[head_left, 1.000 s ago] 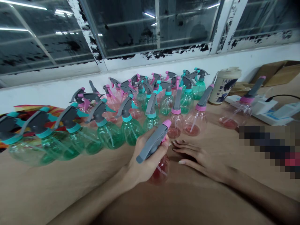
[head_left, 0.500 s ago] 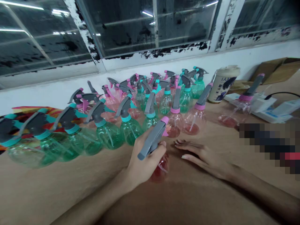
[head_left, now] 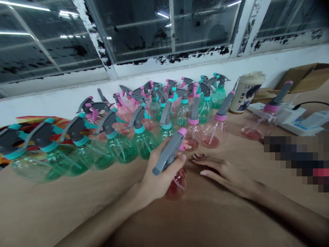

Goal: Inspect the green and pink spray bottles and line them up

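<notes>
My left hand [head_left: 161, 171] is wrapped round the neck of a pink spray bottle [head_left: 177, 187] that stands upright on the table [head_left: 84, 206]. Its grey trigger head with a pink nozzle tip shows above my fingers, while the collar is hidden by them. My right hand [head_left: 228, 173] lies palm down on the wood, just right of that bottle, fingers stretched out and holding nothing. Beyond my hands stand two more pink spray bottles [head_left: 212, 135], and a row of green spray bottles [head_left: 120, 147] runs off to the left.
Several more pink and green spray bottles crowd toward the wall below the windows. At the right are a pink spray bottle [head_left: 259, 123], a patterned cup [head_left: 245, 94], a white power strip [head_left: 300, 125] and a cardboard box [head_left: 303, 79]. A red-yellow wrapper [head_left: 31, 120] lies behind the green row.
The whole view has shifted slightly. Both hands keep their places, the left still round the pink spray bottle and the right still flat on the table.
</notes>
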Available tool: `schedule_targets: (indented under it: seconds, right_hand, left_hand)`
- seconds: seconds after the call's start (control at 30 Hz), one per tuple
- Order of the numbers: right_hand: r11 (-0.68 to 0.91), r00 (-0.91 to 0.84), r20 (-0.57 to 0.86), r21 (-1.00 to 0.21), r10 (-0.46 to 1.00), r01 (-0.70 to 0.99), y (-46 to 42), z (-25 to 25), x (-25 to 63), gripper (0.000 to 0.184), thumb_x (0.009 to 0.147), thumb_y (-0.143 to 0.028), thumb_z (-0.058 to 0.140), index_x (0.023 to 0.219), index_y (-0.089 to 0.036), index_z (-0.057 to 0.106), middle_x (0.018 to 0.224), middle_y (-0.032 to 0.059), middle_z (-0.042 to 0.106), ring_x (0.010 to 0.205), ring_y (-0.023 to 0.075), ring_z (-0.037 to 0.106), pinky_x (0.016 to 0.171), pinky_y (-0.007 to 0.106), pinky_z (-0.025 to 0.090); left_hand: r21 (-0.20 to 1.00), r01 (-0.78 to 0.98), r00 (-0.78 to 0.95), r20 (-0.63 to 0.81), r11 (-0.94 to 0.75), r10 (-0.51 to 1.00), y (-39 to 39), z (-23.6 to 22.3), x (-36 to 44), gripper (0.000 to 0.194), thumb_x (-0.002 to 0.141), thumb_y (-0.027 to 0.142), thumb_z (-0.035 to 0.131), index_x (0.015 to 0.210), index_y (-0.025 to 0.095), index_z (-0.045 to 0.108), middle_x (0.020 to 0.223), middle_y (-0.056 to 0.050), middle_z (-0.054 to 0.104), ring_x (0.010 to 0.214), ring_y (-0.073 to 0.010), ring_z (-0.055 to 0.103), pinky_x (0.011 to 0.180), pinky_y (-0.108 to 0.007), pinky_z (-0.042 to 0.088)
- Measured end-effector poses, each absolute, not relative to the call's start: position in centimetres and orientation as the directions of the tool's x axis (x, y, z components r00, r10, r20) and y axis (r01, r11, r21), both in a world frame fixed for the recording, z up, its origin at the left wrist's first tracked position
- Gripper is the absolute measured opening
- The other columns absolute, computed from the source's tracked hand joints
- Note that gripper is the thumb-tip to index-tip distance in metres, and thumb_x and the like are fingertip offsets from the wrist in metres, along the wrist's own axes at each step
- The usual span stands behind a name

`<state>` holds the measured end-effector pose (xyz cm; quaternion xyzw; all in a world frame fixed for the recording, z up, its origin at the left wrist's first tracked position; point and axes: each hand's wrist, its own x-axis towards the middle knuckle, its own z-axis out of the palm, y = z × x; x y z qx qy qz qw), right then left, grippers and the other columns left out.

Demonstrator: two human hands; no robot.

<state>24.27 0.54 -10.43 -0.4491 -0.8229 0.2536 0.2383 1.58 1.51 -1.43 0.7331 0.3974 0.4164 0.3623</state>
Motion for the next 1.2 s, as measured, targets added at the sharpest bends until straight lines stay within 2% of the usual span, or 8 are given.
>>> schedule_targets:
  seconds: [0.13, 0.37, 0.6, 0.8, 1.07, 1.2]
  right_hand:
    - [0.47, -0.474, 0.177, -0.627, 0.863, 0.621, 0.51, -10.4, 24.23, 0.045, 0.092, -0.046, 0.045, 0.132, -0.028, 0.049, 0.136, 0.002, 0.053, 0.129, 0.0215, 0.044, 0.11, 0.046, 0.032]
    - [0.465, -0.48, 0.156, -0.614, 0.864, 0.638, 0.51, -10.3, 24.15, 0.046, 0.092, -0.047, 0.043, 0.132, -0.026, 0.049, 0.137, 0.0025, 0.052, 0.129, 0.0207, 0.043, 0.11, 0.046, 0.031]
    - [0.459, -0.486, 0.14, -0.62, 0.863, 0.636, 0.49, -10.09, 24.17, 0.047, 0.092, -0.048, 0.042, 0.133, -0.025, 0.048, 0.138, 0.0022, 0.051, 0.13, 0.0198, 0.041, 0.111, 0.044, 0.031]
    - [0.459, -0.484, 0.144, -0.621, 0.863, 0.635, 0.53, -10.22, 24.21, 0.048, 0.092, -0.048, 0.042, 0.133, -0.024, 0.048, 0.139, 0.0029, 0.05, 0.131, 0.0203, 0.041, 0.111, 0.043, 0.03]
    - [0.447, -0.462, 0.158, -0.636, 0.873, 0.629, 0.19, -9.77, 24.07, 0.047, 0.091, -0.049, 0.044, 0.132, -0.027, 0.049, 0.138, 0.0029, 0.051, 0.13, 0.0226, 0.042, 0.11, 0.047, 0.031]
    - [0.466, -0.477, 0.167, -0.628, 0.863, 0.623, 0.28, -10.06, 24.19, 0.046, 0.091, -0.047, 0.044, 0.133, -0.028, 0.048, 0.139, 0.0023, 0.05, 0.13, 0.0231, 0.042, 0.109, 0.048, 0.032]
  left_hand:
    - [0.825, 0.281, 0.36, 0.383, -0.491, 0.85, 1.69, -1.1, 1.5, 0.005, 0.08, 0.022, 0.053, 0.076, 0.024, 0.051, 0.066, 0.004, 0.052, 0.06, -0.013, 0.05, 0.061, -0.027, 0.044]
    - [0.835, 0.272, 0.383, 0.362, -0.478, 0.85, 1.64, -1.03, 1.37, 0.005, 0.08, 0.024, 0.053, 0.075, 0.023, 0.053, 0.07, 0.002, 0.057, 0.062, -0.0132, 0.052, 0.063, -0.027, 0.046]
    - [0.806, 0.317, 0.29, 0.419, -0.499, 0.86, 1.78, -1.19, 1.75, 0.007, 0.074, 0.02, 0.052, 0.07, 0.023, 0.048, 0.061, 0.005, 0.042, 0.053, -0.0125, 0.04, 0.052, -0.026, 0.039]
    - [0.81, 0.355, 0.25, 0.398, -0.466, 0.883, 1.45, -1.5, 2.06, 0.007, 0.077, 0.018, 0.049, 0.081, 0.024, 0.051, 0.067, 0.005, 0.05, 0.058, -0.0132, 0.046, 0.056, -0.027, 0.041]
    - [0.858, 0.273, 0.268, 0.365, -0.434, 0.891, 1.37, -1.26, 2.14, 0.01, 0.072, 0.015, 0.049, 0.076, 0.024, 0.048, 0.057, 0.008, 0.036, 0.047, -0.0106, 0.036, 0.047, -0.024, 0.038]
    - [0.855, 0.276, 0.279, 0.365, -0.438, 0.888, 1.47, -1.12, 1.99, 0.009, 0.073, 0.016, 0.052, 0.074, 0.023, 0.048, 0.058, 0.007, 0.039, 0.049, -0.0108, 0.037, 0.047, -0.024, 0.039]
